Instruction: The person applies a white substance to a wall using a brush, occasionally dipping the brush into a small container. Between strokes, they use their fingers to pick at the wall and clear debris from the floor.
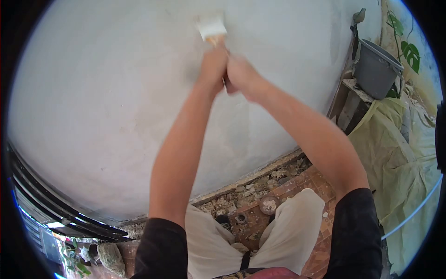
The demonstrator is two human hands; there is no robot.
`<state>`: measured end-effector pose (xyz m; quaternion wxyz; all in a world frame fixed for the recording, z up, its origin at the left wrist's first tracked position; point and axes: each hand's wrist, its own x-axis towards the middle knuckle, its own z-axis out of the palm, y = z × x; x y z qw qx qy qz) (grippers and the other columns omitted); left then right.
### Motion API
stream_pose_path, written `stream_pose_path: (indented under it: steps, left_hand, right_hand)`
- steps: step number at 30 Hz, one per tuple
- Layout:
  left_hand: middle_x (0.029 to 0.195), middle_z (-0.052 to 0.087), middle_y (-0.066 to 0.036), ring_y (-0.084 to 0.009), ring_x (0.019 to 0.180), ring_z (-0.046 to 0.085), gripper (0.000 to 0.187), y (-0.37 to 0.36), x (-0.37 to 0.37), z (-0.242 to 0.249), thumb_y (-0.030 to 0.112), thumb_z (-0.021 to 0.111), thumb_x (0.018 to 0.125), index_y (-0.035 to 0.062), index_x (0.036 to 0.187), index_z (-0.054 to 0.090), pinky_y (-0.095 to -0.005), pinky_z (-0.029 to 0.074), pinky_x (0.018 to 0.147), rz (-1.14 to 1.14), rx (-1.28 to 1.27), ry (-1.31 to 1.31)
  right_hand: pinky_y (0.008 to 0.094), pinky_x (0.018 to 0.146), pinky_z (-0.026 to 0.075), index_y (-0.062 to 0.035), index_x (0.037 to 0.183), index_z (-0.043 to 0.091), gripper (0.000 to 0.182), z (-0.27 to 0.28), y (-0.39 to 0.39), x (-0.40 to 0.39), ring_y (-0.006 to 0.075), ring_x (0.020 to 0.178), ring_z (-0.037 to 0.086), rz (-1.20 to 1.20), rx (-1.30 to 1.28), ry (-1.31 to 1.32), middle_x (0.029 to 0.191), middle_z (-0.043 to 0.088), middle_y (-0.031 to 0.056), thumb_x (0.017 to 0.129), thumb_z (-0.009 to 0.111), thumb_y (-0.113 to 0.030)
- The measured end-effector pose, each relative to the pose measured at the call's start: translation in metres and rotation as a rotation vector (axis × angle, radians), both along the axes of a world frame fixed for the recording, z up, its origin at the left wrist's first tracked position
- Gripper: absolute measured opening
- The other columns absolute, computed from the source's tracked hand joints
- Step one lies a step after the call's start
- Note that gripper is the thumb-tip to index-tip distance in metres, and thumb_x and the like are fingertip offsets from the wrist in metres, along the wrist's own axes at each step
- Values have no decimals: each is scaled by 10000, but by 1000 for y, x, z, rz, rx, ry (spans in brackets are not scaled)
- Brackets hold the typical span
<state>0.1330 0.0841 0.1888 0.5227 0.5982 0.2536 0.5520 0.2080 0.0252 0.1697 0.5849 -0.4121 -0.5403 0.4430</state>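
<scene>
A wide paintbrush with whitish bristles is held up against the pale wall, bristles pointing upward. My left hand is closed around its handle, close below the bristles. Pressed up beside it, my right hand is closed too, slightly lower and smeared by motion. The fingers of both hands hide most of the handle. A greyish, uneven patch shows on the wall around the hands.
At the right, a grey bucket stands on a wooden support beside a yellowish draped sheet. Rubble lines the wall's foot, and a round bowl-like object sits on the tiled floor. Dark slats edge the left.
</scene>
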Motion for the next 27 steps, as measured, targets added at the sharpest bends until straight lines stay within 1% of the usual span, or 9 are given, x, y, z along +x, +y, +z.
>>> stream_pose_path:
  steps: [1, 2, 8, 13, 18, 20, 23, 24, 27]
  left_hand:
    - [710, 547, -83, -173, 623, 491, 485, 19, 10, -61, 418, 385, 957, -9, 807, 558, -345, 394, 532, 220, -64, 197]
    - [740, 570, -113, -199, 632, 507, 508, 3, 8, -85, 434, 365, 959, -19, 848, 568, -362, 408, 543, 171, -131, 222]
    - [721, 512, -44, -145, 654, 497, 331, -41, 14, -141, 391, 466, 937, 76, 854, 529, -322, 383, 540, -80, -572, 71]
    - [667, 483, -41, -146, 553, 458, 233, -52, 5, -22, 260, 423, 952, 67, 836, 484, -319, 365, 488, -32, -343, -281]
    - [685, 489, -39, -153, 572, 478, 231, -20, -31, 72, 254, 437, 949, 49, 853, 483, -326, 385, 477, -192, 122, -229]
    - [690, 488, -25, -143, 579, 471, 235, -37, -32, 92, 252, 427, 953, 52, 842, 486, -320, 384, 475, 56, 94, -219]
    - [686, 471, -9, -124, 604, 453, 272, -9, -31, 45, 286, 406, 963, 65, 827, 488, -314, 381, 501, -105, 59, -394]
    - [673, 445, 2, -115, 615, 433, 332, -11, -21, 21, 343, 380, 972, 77, 805, 487, -308, 362, 504, 39, 11, -409]
    - [661, 437, -11, -125, 593, 438, 399, -35, -3, -73, 413, 353, 970, 85, 778, 475, -315, 337, 477, 151, -329, -138]
  right_hand:
    - [306, 389, 257, -93, 741, 444, 455, -30, -12, 2, 133, 390, 306, -15, -81, -28, 497, 330, -6, 964, 277, -453]
    - [300, 379, 257, -107, 703, 431, 447, -51, -18, 6, 133, 371, 306, 25, -181, 18, 484, 320, -10, 963, 294, -444]
    - [288, 381, 221, -143, 614, 353, 451, -102, -34, 36, 110, 370, 253, 280, -581, 168, 476, 298, -19, 963, 329, -429]
    - [282, 418, 209, -155, 577, 321, 449, 10, -39, 19, 114, 406, 223, 198, -256, -21, 482, 284, -35, 968, 365, -371]
    - [289, 456, 203, -133, 575, 300, 436, 97, -14, -15, 116, 470, 193, 155, 257, -110, 514, 270, -31, 963, 376, -318]
    - [291, 458, 206, -130, 578, 303, 431, 102, -9, -25, 116, 470, 192, 129, 244, -99, 513, 270, -30, 960, 377, -315]
    - [301, 437, 226, -125, 603, 347, 401, 76, -4, -17, 119, 445, 225, 172, 82, -164, 501, 304, -11, 956, 348, -314]
    - [303, 429, 231, -124, 608, 360, 400, 56, -7, -15, 120, 434, 238, 191, -17, -174, 495, 317, -3, 956, 344, -322]
    - [283, 387, 265, -112, 632, 410, 504, -37, -14, 11, 123, 404, 322, 148, -225, -310, 485, 358, 5, 952, 289, -482]
